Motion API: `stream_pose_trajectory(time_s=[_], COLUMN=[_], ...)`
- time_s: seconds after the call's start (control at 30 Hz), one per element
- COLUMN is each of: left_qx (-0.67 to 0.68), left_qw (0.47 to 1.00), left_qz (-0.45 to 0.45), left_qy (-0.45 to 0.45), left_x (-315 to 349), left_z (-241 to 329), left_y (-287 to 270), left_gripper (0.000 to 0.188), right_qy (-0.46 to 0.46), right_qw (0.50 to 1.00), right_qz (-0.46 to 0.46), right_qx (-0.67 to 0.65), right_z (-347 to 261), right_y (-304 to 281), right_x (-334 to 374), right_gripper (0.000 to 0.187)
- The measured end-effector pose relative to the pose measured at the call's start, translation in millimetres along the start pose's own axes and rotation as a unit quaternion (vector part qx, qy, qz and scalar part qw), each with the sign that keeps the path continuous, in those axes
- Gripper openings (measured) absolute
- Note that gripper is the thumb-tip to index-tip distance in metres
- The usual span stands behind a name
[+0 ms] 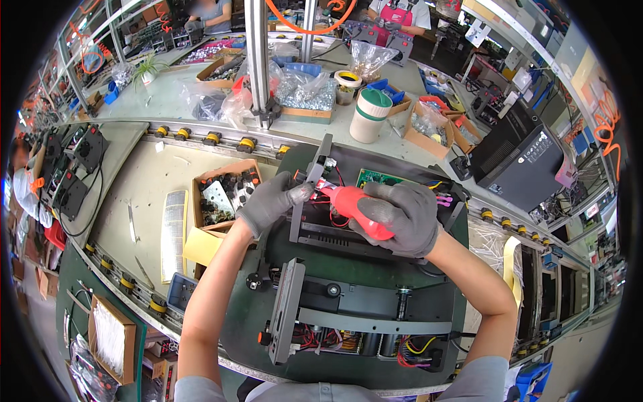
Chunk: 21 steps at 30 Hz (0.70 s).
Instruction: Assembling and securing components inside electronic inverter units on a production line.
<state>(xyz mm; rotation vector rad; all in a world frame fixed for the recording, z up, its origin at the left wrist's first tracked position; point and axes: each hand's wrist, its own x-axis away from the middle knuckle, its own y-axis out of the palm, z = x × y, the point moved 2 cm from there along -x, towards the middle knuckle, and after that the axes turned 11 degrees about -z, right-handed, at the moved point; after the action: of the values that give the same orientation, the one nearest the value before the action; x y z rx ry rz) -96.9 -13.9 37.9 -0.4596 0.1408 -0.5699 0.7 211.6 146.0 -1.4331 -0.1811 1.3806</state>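
The left grip (271,203) and right grip (405,218) are gloved in grey. In the right grip the tool (355,206) is bright red. Beyond it, the tub (366,126) is white with a green lid (375,98); below both grips, the casing (375,326) is grey.

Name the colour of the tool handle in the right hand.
The handle is red; the head view shows best.

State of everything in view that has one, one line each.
Far unit: uncovered, interior visible
Near unit: uncovered, interior visible
Red tool: gripped in right hand
Left hand: gloved, at far unit
Parts box: open, holding parts
White canister: lidded
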Motion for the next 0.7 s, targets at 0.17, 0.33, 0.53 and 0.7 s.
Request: stream_pose_trajectory(time_s=[0.17,0.33,0.53,0.7], left_qx=[0.002,0.025,0.084,0.108], left_qw=[1.0,0.999,0.995,0.992], left_qz=[0.003,0.028,0.035,0.049], left_qy=[-0.002,0.022,0.033,0.035], left_x=[2.6,15.6,72.2,78.7], left_z=[-4.5,-7.3,-6.9,-1.2], left_y=[0.5,8.7,32.1,36.4], left_gripper=[0.079,0.076,0.068,0.079], right_qy=[0.029,0.093,0.149,0.133], right_qw=[0.999,0.993,0.981,0.982], right_qz=[0.023,0.02,0.039,0.026], right_qx=[-0.029,-0.066,-0.117,-0.128], right_z=[-2.4,-4.7,-13.3,-22.2], right_y=[1.4,-51.9,-63.5,-57.3], right_x=[-3.3,-7.9,-2.7,-9.1], right_gripper=[0.045,0.042,0.042,0.042])
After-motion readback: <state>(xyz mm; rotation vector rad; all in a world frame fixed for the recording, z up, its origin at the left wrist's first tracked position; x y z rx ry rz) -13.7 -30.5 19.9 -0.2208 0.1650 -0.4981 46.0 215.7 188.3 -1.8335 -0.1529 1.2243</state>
